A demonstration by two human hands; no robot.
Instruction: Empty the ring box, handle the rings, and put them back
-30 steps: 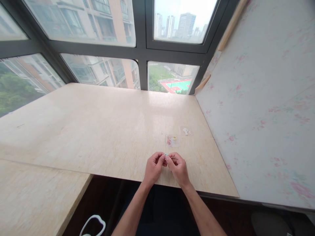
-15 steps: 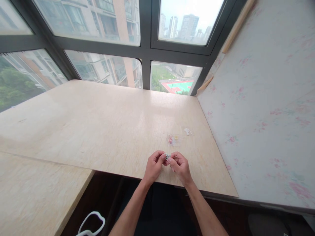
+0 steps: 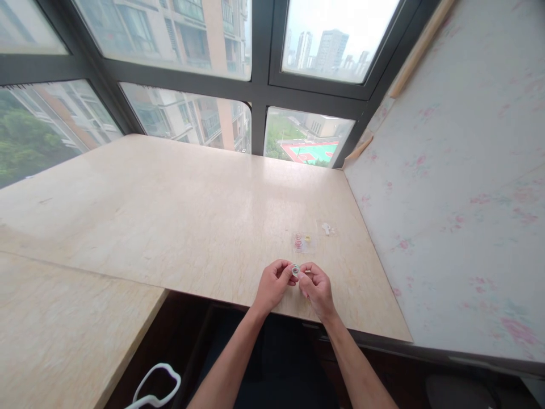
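Note:
Between the fingertips of both hands is a small green-and-white ring point(image 3: 295, 271), held just above the front of the counter; its exact kind is too small to tell. My left hand point(image 3: 275, 284) pinches its left side with thumb and curled fingers. At its right edge, the thumb and forefinger of my right hand point(image 3: 317, 288) are closed on it. Just beyond the hands lies a clear plastic box point(image 3: 310, 245) with pink rings point(image 3: 298, 242) and a yellow piece point(image 3: 307, 239) in it. Behind this box, small white pieces point(image 3: 327, 228) rest on a clear sheet or bag.
The pale marbled counter point(image 3: 191, 210) runs back to dark-framed windows point(image 3: 258, 85). A flower-patterned wall point(image 3: 434, 227) bounds it on the right. Another counter section point(image 3: 63, 324) juts out at the left, with a white looped object point(image 3: 157, 386) below its edge.
The ring has turned so that its round opening faces up toward me more plainly. Both hands keep their pinch on it. My view has shifted slightly.

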